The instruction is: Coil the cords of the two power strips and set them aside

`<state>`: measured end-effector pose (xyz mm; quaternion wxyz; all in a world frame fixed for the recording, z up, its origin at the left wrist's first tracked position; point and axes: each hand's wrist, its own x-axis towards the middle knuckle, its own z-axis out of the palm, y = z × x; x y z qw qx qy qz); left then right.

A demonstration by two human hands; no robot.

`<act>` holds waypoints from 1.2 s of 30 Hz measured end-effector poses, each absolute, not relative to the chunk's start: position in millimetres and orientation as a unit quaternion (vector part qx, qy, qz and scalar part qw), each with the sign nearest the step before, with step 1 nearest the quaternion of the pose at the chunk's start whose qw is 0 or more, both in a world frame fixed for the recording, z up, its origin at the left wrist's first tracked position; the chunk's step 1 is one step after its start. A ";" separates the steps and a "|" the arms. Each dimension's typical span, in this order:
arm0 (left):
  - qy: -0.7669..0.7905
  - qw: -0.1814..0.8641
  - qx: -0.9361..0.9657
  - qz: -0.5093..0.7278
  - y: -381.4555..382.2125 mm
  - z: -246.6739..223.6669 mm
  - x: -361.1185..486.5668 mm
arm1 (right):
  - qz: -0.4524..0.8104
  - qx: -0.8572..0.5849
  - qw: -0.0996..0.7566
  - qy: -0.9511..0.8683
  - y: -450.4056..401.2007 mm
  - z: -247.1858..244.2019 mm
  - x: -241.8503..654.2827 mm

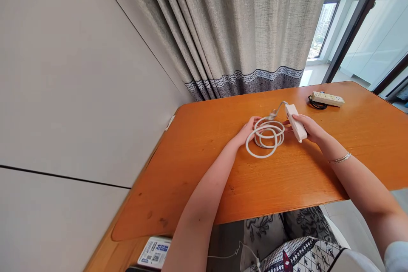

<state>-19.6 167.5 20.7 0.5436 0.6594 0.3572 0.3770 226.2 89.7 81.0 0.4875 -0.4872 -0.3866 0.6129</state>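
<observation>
A white power strip (296,123) is held over the table by my right hand (309,128), with the thumb on its near side. Its white cable (261,156) lies in several loose loops just to the left. My left hand (250,130) is at the left side of the loops, its fingers curled around part of the cable. The plug (273,114) hangs near the top of the loops and looks slightly blurred.
A second, cream power strip (328,99) with a black cord (317,104) lies at the back right of the orange wooden table (191,148). A patterned curtain (248,29) hangs behind. A white labelled box (155,252) is below the table's front left edge.
</observation>
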 end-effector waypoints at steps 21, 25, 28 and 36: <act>0.584 0.489 0.177 0.623 208.7 48.0 -117.7 | 0.375 -0.396 0.833 -0.093 110.3 80.2 278.0; 0.645 0.351 0.207 0.646 215.9 50.9 -153.5 | 0.325 -0.383 0.857 -0.111 107.3 83.2 272.1; 0.686 0.256 0.266 0.627 214.5 57.7 -174.8 | 0.296 -0.388 0.858 -0.160 105.6 81.3 266.8; 0.729 0.080 0.368 0.572 188.8 74.4 -191.4 | 0.305 -0.448 0.808 -0.231 103.5 75.7 259.8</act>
